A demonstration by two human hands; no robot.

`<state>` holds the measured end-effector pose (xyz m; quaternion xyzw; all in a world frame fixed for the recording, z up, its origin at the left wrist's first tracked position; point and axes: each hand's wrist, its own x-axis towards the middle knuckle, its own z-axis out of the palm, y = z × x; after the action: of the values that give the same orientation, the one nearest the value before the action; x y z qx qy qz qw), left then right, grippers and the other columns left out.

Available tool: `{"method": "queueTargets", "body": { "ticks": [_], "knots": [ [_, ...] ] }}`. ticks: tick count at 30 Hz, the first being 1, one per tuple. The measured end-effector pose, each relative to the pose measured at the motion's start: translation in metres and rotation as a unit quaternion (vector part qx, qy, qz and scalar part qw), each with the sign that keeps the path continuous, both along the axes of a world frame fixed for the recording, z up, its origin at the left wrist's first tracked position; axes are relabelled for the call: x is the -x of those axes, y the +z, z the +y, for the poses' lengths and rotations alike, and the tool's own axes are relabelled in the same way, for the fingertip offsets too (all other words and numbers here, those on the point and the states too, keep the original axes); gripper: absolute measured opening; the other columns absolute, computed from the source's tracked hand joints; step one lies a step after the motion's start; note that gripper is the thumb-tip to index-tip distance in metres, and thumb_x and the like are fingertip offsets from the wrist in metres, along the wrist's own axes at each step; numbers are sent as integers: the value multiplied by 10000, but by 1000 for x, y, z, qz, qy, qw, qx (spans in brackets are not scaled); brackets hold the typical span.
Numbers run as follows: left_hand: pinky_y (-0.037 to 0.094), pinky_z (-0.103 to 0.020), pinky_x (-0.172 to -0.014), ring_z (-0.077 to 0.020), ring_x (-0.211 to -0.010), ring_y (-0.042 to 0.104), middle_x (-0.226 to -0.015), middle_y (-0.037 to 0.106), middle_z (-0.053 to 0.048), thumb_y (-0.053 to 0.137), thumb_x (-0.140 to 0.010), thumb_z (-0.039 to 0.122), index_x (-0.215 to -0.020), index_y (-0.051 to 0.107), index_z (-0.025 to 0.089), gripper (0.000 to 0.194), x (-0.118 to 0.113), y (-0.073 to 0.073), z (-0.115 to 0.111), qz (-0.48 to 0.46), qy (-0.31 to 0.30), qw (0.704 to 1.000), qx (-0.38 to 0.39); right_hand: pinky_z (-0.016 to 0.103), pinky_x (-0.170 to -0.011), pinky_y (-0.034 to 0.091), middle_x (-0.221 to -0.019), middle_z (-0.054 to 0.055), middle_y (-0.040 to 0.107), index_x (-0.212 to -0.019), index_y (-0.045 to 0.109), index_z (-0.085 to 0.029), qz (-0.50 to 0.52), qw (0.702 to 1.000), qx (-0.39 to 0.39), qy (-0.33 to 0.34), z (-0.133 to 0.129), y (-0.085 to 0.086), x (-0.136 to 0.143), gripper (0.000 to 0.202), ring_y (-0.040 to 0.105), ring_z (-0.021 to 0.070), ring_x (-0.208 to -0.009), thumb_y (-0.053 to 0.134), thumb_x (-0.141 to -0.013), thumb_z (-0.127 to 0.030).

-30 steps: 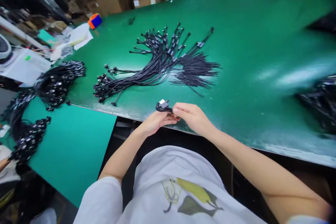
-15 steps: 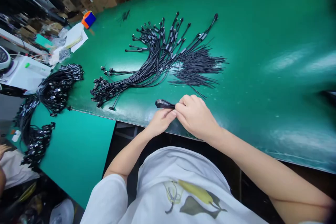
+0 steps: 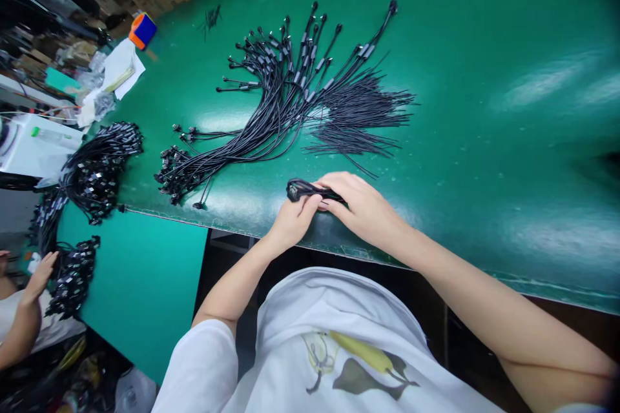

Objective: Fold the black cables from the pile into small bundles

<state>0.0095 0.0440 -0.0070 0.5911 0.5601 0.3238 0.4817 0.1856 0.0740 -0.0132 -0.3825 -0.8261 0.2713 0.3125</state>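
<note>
A folded black cable [image 3: 305,188] is held over the near edge of the green table. My left hand [image 3: 296,218] is closed around its lower side, thumb on top, with the looped end and a connector sticking out to the left. From the right, my right hand [image 3: 356,201] grips the other part of the cable, fingers over it and thumb underneath. Beyond my hands lies a spread bundle of black cables [image 3: 256,122] with small connectors at both ends. To its right is a pile of thin black ties [image 3: 363,116].
More bundled cables [image 3: 99,168] lie at the left, over the table corner and a lower green surface [image 3: 145,271]. A co-worker's hand [image 3: 41,277] is beside them. An orange and blue tape roll [image 3: 143,31] and papers [image 3: 123,68] sit at the far left.
My right hand has opened its grip a little and shifted along the cable, showing more of it. The co-worker's hand has come further into view at the left. The view has shifted slightly.
</note>
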Motion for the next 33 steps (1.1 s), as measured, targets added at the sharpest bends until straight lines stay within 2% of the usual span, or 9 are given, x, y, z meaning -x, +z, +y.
{"method": "queueTargets", "body": {
  "ticks": [3,6,11,15,18,21,26,29,33],
  "knots": [
    [534,-365,-909,-227,-940,694,-988,729,-133,490,-921,597,-1057,655,103,538,4,-1,-1,-88,-13,994,66,311,-761,437,-959,72,694,-1134,647,-175,-75,996,-48,-18,-5,-5,0,277,605,201,-868,425,-1031,-305],
    [545,-310,-750,-183,-768,684,-859,715,-114,474,-870,718,-1032,620,103,653,12,4,-6,-125,16,990,64,299,-703,404,-881,73,695,-1181,646,-137,-109,986,-120,-30,-10,-6,0,293,586,194,-801,454,-1027,-294],
    [490,-234,-612,-94,-581,577,-746,652,-12,560,-894,586,-1017,569,157,446,32,21,-14,-77,123,989,1,307,-705,423,-829,80,681,-1231,644,-122,-111,984,-140,-22,-14,-5,-3,343,572,193,-769,433,-1032,-307],
    [534,-276,-794,-138,-820,663,-978,679,-61,603,-916,402,-1121,611,170,309,40,31,-21,-20,59,995,-72,312,-739,478,-888,80,694,-1231,639,-155,2,1000,13,-14,-19,0,-4,371,612,192,-778,417,-1028,-374],
    [511,-326,-949,-173,-1037,650,-1165,655,-93,526,-971,315,-1202,623,201,275,41,37,-22,31,-2,979,-202,273,-667,475,-777,27,658,-1222,638,-167,94,980,174,9,-28,10,-2,374,595,155,-669,454,-996,-402],
    [469,-392,-1052,-213,-1210,582,-1290,610,-113,484,-992,300,-1194,644,207,274,42,43,-20,54,-25,958,-281,239,-611,431,-679,-5,578,-1132,675,-148,137,957,252,53,-37,20,-2,354,526,118,-600,477,-966,-390],
    [476,-398,-1053,-208,-1190,603,-1240,652,-105,477,-996,236,-1200,643,210,264,43,43,-16,-59,-115,958,-258,209,-507,367,-629,-31,481,-1155,649,-117,190,885,407,118,-45,25,-5,452,432,85,-528,544,-926,-492],
    [488,-378,-1034,-196,-1143,624,-1165,679,-78,527,-975,218,-1189,666,228,255,43,42,-16,-90,-87,965,-231,199,-469,344,-688,-16,521,-1226,608,-128,226,838,480,128,-46,22,-4,552,440,80,-529,601,-884,-561],
    [478,-377,-1054,-205,-1172,619,-1189,683,-68,583,-949,232,-1155,698,236,236,40,39,-14,-114,-54,974,-189,195,-422,220,-612,-35,453,-1085,660,-108,295,804,510,77,-45,17,0,511,321,49,-458,535,-932,-580]
  ]
}}
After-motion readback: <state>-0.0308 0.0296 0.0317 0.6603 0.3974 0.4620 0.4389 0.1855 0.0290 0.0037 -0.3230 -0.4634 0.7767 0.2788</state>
